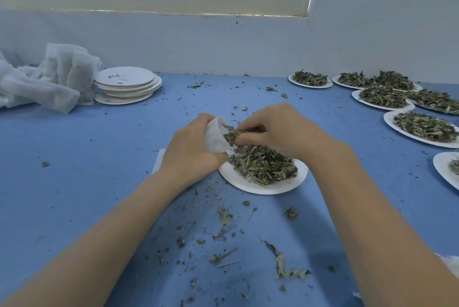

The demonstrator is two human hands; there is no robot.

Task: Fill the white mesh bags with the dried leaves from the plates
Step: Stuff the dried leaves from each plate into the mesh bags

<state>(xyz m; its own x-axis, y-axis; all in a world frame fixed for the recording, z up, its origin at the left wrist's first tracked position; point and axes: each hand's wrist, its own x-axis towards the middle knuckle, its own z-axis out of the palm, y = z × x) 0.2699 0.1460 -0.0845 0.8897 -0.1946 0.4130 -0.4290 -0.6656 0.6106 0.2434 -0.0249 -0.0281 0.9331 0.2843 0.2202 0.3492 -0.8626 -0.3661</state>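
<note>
A white paper plate (250,183) heaped with dried green leaves (264,163) sits on the blue table in the middle of the view. Above its left rim my left hand (191,147) grips a small white mesh bag (214,136) with its mouth turned to the right. My right hand (275,130) pinches a tuft of dried leaves (231,132) at the bag's mouth, directly over the heap. The bag's lower part is hidden by my left fingers.
Several plates of dried leaves (422,127) line the right side. A stack of emptied plates (126,84) and a pile of white mesh cloth (47,78) lie at the back left. Leaf crumbs and stems (224,222) litter the blue table. A white wall stands behind.
</note>
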